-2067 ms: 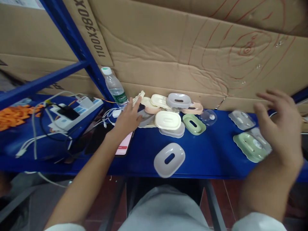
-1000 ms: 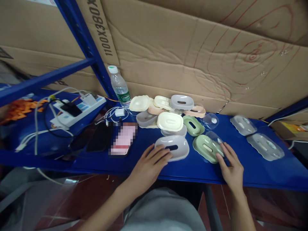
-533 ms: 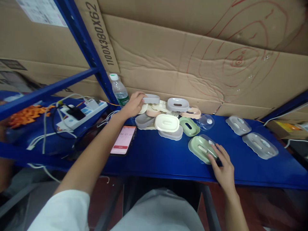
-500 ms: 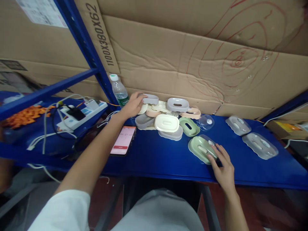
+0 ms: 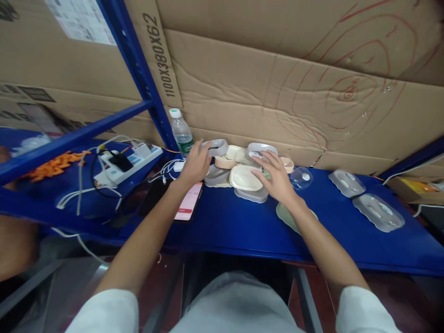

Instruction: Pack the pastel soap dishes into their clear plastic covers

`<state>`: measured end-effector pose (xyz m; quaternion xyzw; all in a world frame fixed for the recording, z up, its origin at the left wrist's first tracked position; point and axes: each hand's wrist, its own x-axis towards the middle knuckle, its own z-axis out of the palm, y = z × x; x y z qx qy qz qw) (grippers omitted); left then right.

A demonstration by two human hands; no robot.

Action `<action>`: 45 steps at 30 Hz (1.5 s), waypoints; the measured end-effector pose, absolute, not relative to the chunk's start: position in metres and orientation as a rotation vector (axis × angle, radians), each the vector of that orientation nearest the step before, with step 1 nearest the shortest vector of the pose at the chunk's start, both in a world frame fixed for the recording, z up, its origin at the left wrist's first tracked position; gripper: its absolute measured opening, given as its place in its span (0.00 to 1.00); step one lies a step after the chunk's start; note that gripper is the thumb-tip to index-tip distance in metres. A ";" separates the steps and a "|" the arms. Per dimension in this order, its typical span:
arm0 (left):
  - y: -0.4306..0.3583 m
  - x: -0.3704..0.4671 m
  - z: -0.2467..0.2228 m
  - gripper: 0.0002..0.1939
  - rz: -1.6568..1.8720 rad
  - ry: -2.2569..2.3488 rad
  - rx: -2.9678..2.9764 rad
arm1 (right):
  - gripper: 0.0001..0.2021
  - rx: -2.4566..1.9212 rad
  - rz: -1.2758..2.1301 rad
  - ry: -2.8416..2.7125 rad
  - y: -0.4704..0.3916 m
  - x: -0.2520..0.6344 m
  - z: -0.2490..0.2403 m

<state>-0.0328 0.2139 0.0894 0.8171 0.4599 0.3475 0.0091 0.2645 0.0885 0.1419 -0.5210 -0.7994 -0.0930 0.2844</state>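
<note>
In the head view, the brown cardboard [image 5: 225, 83] behind the desk [image 5: 236, 233] carries the clearest writing, "1100X380X62", printed in black up a strip at the left. A paper sheet [image 5: 83, 21] at the upper left is covered in print too blurred to read. The water bottle [image 5: 182, 134] has a green label with pale letters that seem to start with C; the rest cannot be made out. Digits ending in what looks like 58 show on the phone [image 5: 189, 203], above a red button. The round stickers on the two clear-covered grey dishes at the right are too small to read.

The upper-left grey dish [image 5: 218, 148] sits on the back of the pile, its long axis running roughly left to right. The cream lid [image 5: 244, 179] at the pile's front lies nearly the same way. Both clear-covered dishes [image 5: 379, 211] slant, far end left and near end right. A green piece [image 5: 287, 216] lies partly hidden by the right forearm.

The left hand [image 5: 196, 166] has its fingertips at the left end of the upper-left grey dish; whether it grips cannot be told. The right hand [image 5: 275, 175] reaches over the pile, fingers spread above the cream lid, its hold also unclear.
</note>
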 end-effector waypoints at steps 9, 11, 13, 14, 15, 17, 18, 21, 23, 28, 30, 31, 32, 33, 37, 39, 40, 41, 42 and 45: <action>0.091 -0.046 0.087 0.21 1.140 1.509 2.444 | 0.27 -1.462 -0.140 -2.284 0.196 0.206 0.151; 0.064 -0.039 0.077 0.19 1.159 1.466 2.400 | 0.32 -1.494 -0.115 -2.295 0.189 0.212 0.151; 0.043 -0.031 0.066 0.19 1.167 1.409 2.372 | 0.32 -1.488 -0.108 -2.309 0.162 0.230 0.151; 0.035 -0.027 0.061 0.19 1.163 1.394 2.358 | 0.31 -1.477 -0.108 -2.320 0.141 0.244 0.150; 0.029 -0.023 0.056 0.19 1.153 1.377 2.362 | 0.30 -1.444 -0.111 -2.340 0.116 0.260 0.146; 0.021 -0.015 0.049 0.19 1.120 1.339 2.383 | 0.28 -1.466 -0.126 -2.338 0.061 0.296 0.132; 0.018 -0.011 0.046 0.19 1.100 1.313 2.396 | 0.28 -1.517 -0.127 -2.307 0.033 0.316 0.121; 0.011 0.003 0.039 0.19 1.056 1.235 2.396 | 0.30 -1.759 -0.189 -2.149 -0.037 0.367 0.078; 0.007 0.015 0.037 0.19 1.017 1.167 2.414 | 0.33 -1.886 -0.163 -2.080 -0.068 0.386 0.050; -0.002 0.043 0.040 0.18 0.832 0.909 2.525 | 0.29 -1.803 0.076 -2.060 -0.092 0.374 0.023; -0.004 0.050 0.043 0.20 0.778 0.827 2.566 | 0.29 -1.726 0.155 -2.086 -0.091 0.358 0.025; -0.006 0.053 0.043 0.22 0.765 0.802 2.586 | 0.29 -1.698 0.190 -2.096 -0.090 0.352 0.026; -0.007 0.055 0.042 0.23 0.764 0.791 2.604 | 0.28 -1.672 0.226 -2.104 -0.089 0.346 0.028; -0.008 0.056 0.041 0.25 0.773 0.794 2.618 | 0.28 -1.647 0.262 -2.113 -0.087 0.342 0.029; -0.017 0.055 0.031 0.28 0.881 0.929 2.631 | 0.27 -1.540 0.333 -2.135 -0.078 0.339 0.039; -0.021 0.055 0.026 0.26 0.917 0.983 2.638 | 0.27 -1.484 0.237 -2.119 -0.065 0.342 0.053; -0.023 0.055 0.025 0.24 0.909 0.982 2.653 | 0.27 -1.447 0.160 -2.113 -0.055 0.343 0.062; -0.024 0.056 0.025 0.22 0.877 0.963 2.677 | 0.27 -1.403 0.080 -2.113 -0.040 0.343 0.073; -0.024 0.057 0.025 0.21 0.826 0.930 2.706 | 0.26 -1.357 0.001 -2.114 -0.022 0.342 0.084; -0.021 0.064 0.030 0.19 0.652 0.827 2.761 | 0.23 -1.246 -0.091 -2.176 0.052 0.332 0.114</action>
